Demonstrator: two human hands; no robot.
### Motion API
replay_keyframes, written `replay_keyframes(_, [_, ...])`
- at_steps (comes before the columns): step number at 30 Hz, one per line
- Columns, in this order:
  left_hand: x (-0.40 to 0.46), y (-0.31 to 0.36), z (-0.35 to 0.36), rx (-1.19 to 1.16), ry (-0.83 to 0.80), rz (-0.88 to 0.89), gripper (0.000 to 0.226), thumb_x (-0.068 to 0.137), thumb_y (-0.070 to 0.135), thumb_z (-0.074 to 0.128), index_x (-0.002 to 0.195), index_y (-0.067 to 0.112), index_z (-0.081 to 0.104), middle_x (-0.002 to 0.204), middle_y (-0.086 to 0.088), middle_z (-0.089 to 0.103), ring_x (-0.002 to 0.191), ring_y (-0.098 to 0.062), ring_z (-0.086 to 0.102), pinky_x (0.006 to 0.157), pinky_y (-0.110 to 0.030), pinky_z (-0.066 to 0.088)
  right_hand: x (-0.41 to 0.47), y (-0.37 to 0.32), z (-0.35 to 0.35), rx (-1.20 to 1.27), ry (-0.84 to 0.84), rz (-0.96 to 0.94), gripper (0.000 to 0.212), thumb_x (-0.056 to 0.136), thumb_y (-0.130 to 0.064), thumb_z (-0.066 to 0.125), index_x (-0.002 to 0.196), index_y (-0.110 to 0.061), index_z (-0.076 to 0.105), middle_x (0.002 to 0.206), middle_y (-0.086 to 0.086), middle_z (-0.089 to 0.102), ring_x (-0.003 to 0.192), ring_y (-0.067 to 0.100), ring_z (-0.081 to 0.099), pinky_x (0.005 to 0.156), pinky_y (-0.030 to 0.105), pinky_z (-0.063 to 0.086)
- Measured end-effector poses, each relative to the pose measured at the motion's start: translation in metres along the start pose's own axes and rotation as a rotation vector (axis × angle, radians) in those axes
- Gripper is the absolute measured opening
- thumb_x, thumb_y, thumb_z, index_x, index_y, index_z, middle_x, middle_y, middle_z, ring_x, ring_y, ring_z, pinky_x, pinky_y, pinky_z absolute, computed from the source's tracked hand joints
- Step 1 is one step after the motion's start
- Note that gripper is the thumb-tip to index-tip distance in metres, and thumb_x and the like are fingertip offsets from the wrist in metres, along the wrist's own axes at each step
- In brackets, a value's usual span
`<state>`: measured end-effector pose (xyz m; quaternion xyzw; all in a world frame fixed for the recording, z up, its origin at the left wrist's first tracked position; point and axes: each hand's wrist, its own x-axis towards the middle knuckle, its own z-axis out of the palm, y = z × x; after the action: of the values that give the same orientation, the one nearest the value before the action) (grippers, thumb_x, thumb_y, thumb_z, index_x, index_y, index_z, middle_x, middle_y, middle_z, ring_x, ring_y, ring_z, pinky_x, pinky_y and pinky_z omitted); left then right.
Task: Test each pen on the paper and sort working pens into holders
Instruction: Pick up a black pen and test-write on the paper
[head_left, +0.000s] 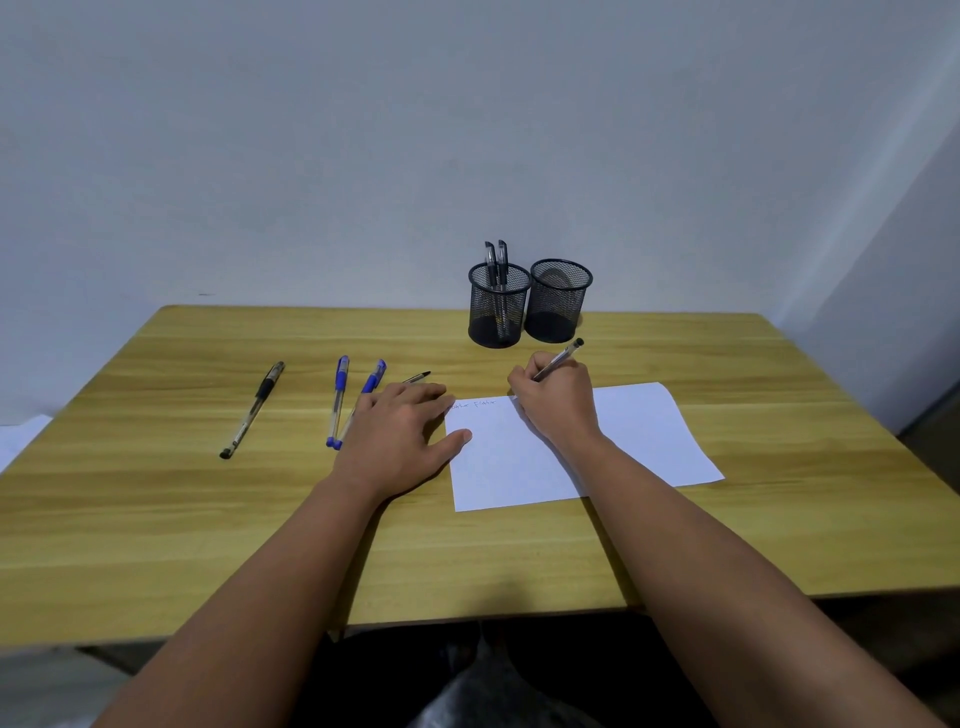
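The pen (558, 359) sits pinched in the right hand (558, 400), its tip down at the paper's (649, 436) top edge, its capped end slanting up and right toward the holders. It is slim, clear-barrelled with a dark end. Faint writing (472, 404) lies left of the tip. The left hand (400, 431) lies flat, fingers spread and straight, on the paper's left edge and the table (156, 519). Beside it lie two blue pens (340, 400), a black pen (253, 409), and another pen (418, 378) mostly hidden under the fingers. The left holder (497, 306) holds two pens; the right holder (557, 301) touches it.
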<state>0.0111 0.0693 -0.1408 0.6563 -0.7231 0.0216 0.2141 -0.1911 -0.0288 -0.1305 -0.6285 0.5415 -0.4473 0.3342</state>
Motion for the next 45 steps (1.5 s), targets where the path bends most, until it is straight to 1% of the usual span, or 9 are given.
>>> replay_keyframes(5, [-0.001,0.000,0.000,0.003,-0.011,-0.003,0.063,0.089,0.071,0.045,0.138,0.035,0.060,0.147,0.014,0.053,0.137,-0.014,0.041,0.108,-0.045,0.030,-0.001,-0.001,-0.001,-0.017,0.022,-0.019,0.035,0.091,-0.015,0.071,0.062,-0.002,0.056,0.054,0.016,0.060,0.044,0.013,0.053,0.046,0.022,0.042])
replay_keyframes(10, [0.001,-0.001,0.000,-0.002,-0.019,-0.007,0.065,0.088,0.072,0.043,0.139,0.034,0.059,0.147,0.014,0.053,0.137,-0.014,0.041,0.109,-0.046,0.030,0.000,0.001,-0.001,-0.036,0.014,0.001,0.032,0.086,-0.011,0.069,0.059,-0.005,0.054,0.044,-0.004,0.050,0.042,0.012,0.049,0.047,0.023,0.042])
replay_keyframes(14, [0.001,-0.001,0.001,-0.005,-0.015,-0.004,0.065,0.087,0.073,0.043,0.137,0.035,0.060,0.146,0.014,0.054,0.137,-0.014,0.041,0.109,-0.045,0.030,0.000,0.002,0.000,-0.081,0.032,-0.011,0.031,0.088,-0.013,0.068,0.063,-0.001,0.056,0.052,0.005,0.051,0.050,0.018,0.047,0.050,0.027,0.042])
replay_keyframes(25, [0.000,-0.001,0.001,-0.006,-0.011,-0.004,0.063,0.088,0.072,0.044,0.137,0.036,0.060,0.146,0.016,0.053,0.137,-0.012,0.040,0.108,-0.043,0.029,0.000,-0.002,0.000,-0.094,0.034,-0.061,0.043,0.090,-0.010,0.063,0.056,-0.016,0.036,0.052,-0.002,0.035,0.055,0.019,0.035,0.053,0.031,0.035])
replay_keyframes(30, [0.001,-0.001,0.002,-0.005,-0.016,-0.005,0.066,0.087,0.074,0.041,0.136,0.035,0.061,0.146,0.015,0.054,0.137,-0.013,0.041,0.108,-0.045,0.030,0.000,-0.003,-0.003,0.021,0.063,0.011,0.035,0.088,-0.008,0.061,0.063,-0.006,0.037,0.060,0.012,0.035,0.059,0.022,0.037,0.056,0.031,0.034])
replay_keyframes(33, [0.000,-0.001,0.000,-0.001,-0.021,-0.007,0.064,0.088,0.073,0.042,0.137,0.036,0.059,0.147,0.015,0.053,0.138,-0.013,0.040,0.109,-0.044,0.029,0.005,-0.002,-0.002,0.086,0.039,0.071,0.032,0.088,-0.009,0.066,0.069,0.006,0.045,0.058,0.016,0.051,0.058,0.021,0.051,0.059,0.030,0.043])
replay_keyframes(36, [0.000,0.001,-0.003,0.014,-0.045,-0.011,0.063,0.089,0.071,0.045,0.140,0.036,0.056,0.149,0.016,0.050,0.139,-0.011,0.037,0.110,-0.043,0.029,0.007,-0.009,-0.004,0.121,-0.004,0.088,0.039,0.092,-0.015,0.073,0.065,-0.002,0.049,0.056,0.007,0.056,0.056,0.018,0.057,0.062,0.031,0.050])
replay_keyframes(40, [0.003,-0.001,-0.006,-0.122,-0.001,-0.024,0.059,0.088,0.068,0.051,0.134,0.033,0.062,0.144,0.014,0.055,0.135,-0.010,0.045,0.108,-0.045,0.037,0.009,-0.033,-0.009,0.165,0.005,0.002,0.045,0.095,-0.025,0.077,0.070,0.001,0.051,0.054,0.003,0.045,0.045,0.007,0.043,0.049,0.020,0.040])
replay_keyframes(45, [0.022,-0.017,-0.021,-0.081,0.178,-0.128,0.050,0.089,0.055,0.055,0.126,0.025,0.070,0.128,0.006,0.066,0.120,-0.020,0.058,0.097,-0.045,0.048,0.019,-0.049,-0.006,0.219,0.032,-0.033,0.049,0.087,-0.039,0.083,0.059,-0.018,0.050,0.057,0.003,0.052,0.055,0.016,0.045,0.059,0.030,0.040])
